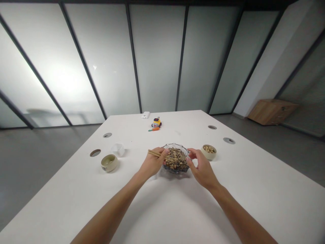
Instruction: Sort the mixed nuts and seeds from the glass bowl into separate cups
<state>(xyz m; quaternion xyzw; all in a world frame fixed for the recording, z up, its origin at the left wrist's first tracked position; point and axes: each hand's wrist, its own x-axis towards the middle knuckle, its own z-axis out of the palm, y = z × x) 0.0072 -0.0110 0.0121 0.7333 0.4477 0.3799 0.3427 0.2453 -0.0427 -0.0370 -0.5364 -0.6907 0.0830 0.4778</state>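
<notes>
A clear glass bowl point(181, 146) stands in the middle of the table, filled with striped seeds and some paler nuts point(175, 161). My left hand point(153, 162) is closed round a pair of wooden chopsticks point(154, 153) at the bowl's left side; their tips reach over the seeds. On the opposite side, my right hand point(201, 169) grips the rim, its thumb on the inner side and its fingers near the outer edge. A small cream bowl point(209, 156) of nuts sits just beyond the right hand. Something white and translucent point(153, 177) shows partly beneath my left wrist.
Left on the white table point(162, 213) are a cream bowl point(109, 166) and a translucent white container point(118, 149). Farther back lie a toy carrot point(154, 129), a yellow toy vehicle point(156, 122) and a white device point(145, 115). Round holes point(95, 153) pierce the tabletop near both sides.
</notes>
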